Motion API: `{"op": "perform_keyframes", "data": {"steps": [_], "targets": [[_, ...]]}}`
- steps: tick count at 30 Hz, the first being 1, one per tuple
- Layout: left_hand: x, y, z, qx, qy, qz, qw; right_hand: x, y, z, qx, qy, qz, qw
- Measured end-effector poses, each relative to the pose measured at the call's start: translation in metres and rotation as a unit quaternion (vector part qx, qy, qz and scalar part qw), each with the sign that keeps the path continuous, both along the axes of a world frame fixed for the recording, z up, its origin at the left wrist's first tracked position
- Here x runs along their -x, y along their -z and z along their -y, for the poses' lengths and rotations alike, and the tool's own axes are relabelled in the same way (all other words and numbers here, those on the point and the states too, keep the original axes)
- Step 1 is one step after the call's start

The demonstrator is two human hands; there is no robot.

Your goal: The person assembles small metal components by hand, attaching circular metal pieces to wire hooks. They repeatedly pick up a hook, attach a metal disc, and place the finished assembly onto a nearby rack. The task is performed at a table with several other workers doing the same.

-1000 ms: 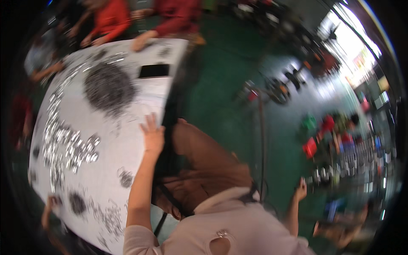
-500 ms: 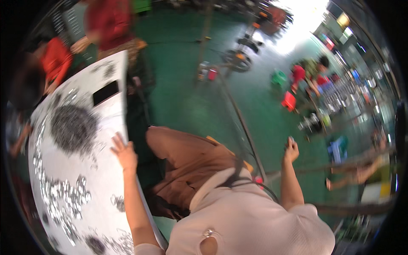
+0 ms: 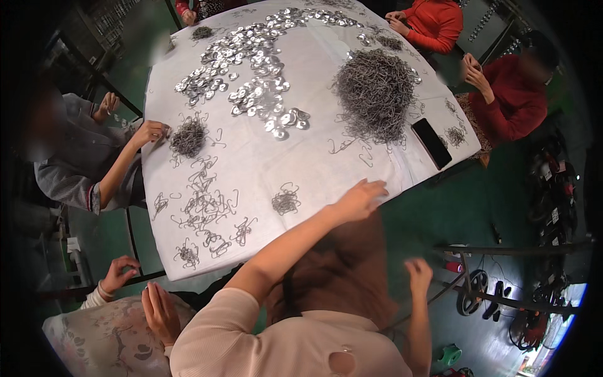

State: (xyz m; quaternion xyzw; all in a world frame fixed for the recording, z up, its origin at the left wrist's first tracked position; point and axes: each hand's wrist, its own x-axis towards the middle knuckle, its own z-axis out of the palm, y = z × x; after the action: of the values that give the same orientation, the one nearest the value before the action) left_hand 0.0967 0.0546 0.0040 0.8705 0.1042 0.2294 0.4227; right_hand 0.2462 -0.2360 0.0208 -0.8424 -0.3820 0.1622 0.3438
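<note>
My left hand (image 3: 360, 201) reaches over the near edge of a white-covered table (image 3: 314, 176), palm down with its fingers stretched out and nothing seen in them. Off the table, to the right of my lap, is my right hand (image 3: 419, 275). It looks partly curled, but motion smears it, so its contents do not show. Beyond my left hand rises a large heap of bent wire hooks (image 3: 375, 94). A small clump of wire hooks (image 3: 286, 200) lies to the left of my left forearm. Shiny silver metal discs (image 3: 257, 94) spread across the table's middle and far side.
A black phone (image 3: 431, 143) lies at the table's right edge. Several people sit around it; a hand (image 3: 151, 132) at the left touches another hook pile (image 3: 188, 137). A neighbour's hands (image 3: 161, 311) are close on my left. Metal rails (image 3: 502, 250) stand at the right.
My view has swung left from the floor to the table. My left hand still lies by the table edge with fingers stretched; my right hand now appears lower and closer to my body.
</note>
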Motion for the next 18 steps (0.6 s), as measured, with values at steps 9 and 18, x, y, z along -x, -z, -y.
{"op": "perform_keyframes", "data": {"steps": [9,18], "targets": [[0.064,-0.013,-0.248,-0.114,-0.455,0.036,0.883,0.056,0.007,-0.244,-0.185,-0.28,-0.121,0.934],[0.085,-0.012,-0.517,-0.094,-0.676,-0.27,0.679,0.039,0.016,-0.243,-0.141,-0.353,-0.142,0.914]]}}
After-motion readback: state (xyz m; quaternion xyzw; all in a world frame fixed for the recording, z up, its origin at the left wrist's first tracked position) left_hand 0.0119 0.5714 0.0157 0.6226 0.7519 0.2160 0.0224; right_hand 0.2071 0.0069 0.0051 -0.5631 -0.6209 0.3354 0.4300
